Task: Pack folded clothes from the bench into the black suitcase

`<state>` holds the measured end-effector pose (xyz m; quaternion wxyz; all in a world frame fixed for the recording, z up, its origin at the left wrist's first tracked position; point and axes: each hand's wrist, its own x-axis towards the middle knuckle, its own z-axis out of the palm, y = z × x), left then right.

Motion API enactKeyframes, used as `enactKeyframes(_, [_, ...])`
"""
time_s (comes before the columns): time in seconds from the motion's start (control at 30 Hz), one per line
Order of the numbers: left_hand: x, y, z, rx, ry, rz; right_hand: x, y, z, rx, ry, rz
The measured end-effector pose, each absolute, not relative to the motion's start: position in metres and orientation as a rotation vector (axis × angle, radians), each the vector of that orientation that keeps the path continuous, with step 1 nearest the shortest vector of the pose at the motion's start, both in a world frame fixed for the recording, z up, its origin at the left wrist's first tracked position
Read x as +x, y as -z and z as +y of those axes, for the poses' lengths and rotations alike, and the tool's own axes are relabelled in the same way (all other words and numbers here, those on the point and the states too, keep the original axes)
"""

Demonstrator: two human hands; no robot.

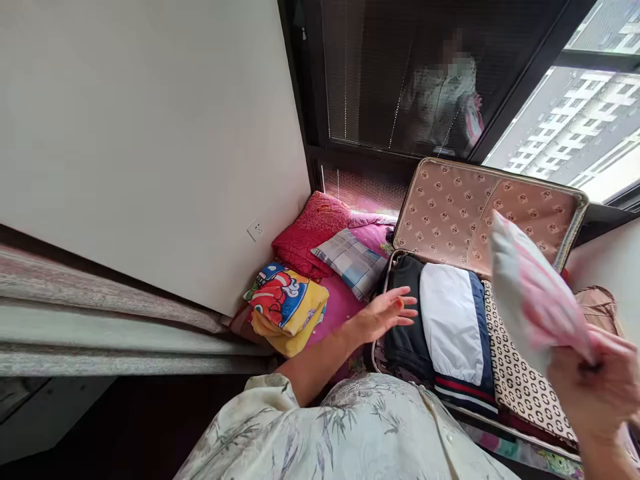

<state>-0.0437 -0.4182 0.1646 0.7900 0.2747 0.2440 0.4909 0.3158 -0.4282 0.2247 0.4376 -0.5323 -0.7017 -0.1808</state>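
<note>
An open suitcase [570, 220] lies on a pink bed cover, its patterned lid leaning against the window. Inside sit a black garment [407, 333], a white and navy jacket [450, 320] and a beige patterned cloth [520, 380]. My left hand [383, 313] hovers with fingers spread over the suitcase's left edge, holding nothing. My right hand [603, 390] at the right grips a folded pink and white cloth [530, 293], raised above the packed clothes and blurred by motion.
Left of the suitcase lie a folded yellow cartoon-print cloth [285, 307], a plaid folded cloth [353, 260] and a red blanket [310, 233]. A white wall with a socket [255, 230] stands at the left. The dark window reflects a person.
</note>
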Motion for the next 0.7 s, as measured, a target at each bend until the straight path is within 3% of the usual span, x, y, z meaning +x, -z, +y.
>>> enactKeyframes(0.13, [-0.044,-0.221,-0.439,0.54,-1.204,0.437,0.181,-0.249,-0.441,-0.734,0.331,-2.249])
enactKeyframes(0.27, [-0.1,-0.226,-0.423,0.33,-1.574,0.85,0.107,-0.247,-0.434,-0.655,0.306,-2.421])
enactKeyframes(0.43, [-0.21,-0.167,-0.379,0.228,-1.827,1.106,0.091,-0.223,-0.42,-0.682,0.154,-2.551])
enactKeyframes(0.57, [-0.261,-0.101,-0.384,-0.04,-1.536,1.383,0.116,-0.175,-0.418,-0.882,-0.097,-2.587])
enactKeyframes(0.7, [-0.26,-0.05,-0.418,-0.151,-1.316,1.479,0.164,-0.129,-0.428,-1.131,-0.402,-2.507])
